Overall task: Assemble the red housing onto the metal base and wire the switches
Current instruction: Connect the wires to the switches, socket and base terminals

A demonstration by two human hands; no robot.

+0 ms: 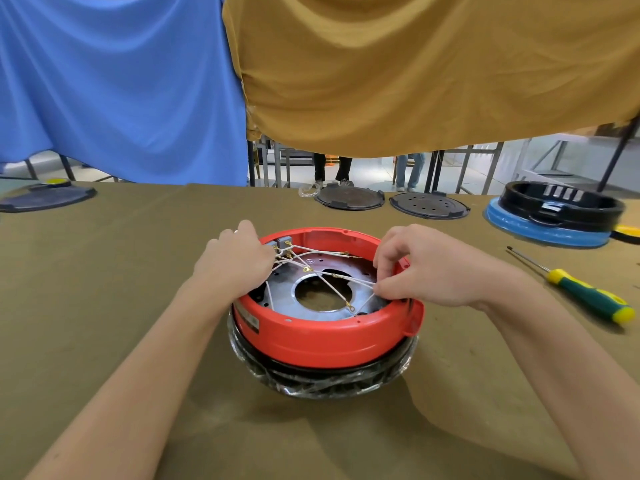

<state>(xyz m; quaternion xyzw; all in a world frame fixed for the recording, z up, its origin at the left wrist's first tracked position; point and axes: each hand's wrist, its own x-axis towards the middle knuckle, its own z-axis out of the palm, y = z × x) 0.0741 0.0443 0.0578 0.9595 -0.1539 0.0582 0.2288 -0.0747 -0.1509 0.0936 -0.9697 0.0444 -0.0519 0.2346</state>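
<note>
The red housing point(325, 336) sits in the middle of the table around the round metal base point(287, 289), on a black part wrapped in clear plastic point(329, 384). White wires point(325, 282) with brass terminals cross over the base. My left hand point(235, 258) is at the housing's far left rim, its fingers curled at the grey switch block point(283, 243) where the wires meet. My right hand point(422, 265) is over the right rim and pinches the wire ends there.
A green and yellow screwdriver point(585, 294) lies to the right. At the back stand two dark round plates point(349, 198) point(429, 205), a black housing on a blue ring point(557, 211) and a dark lid point(45, 197) at far left. Blue and mustard cloths hang behind.
</note>
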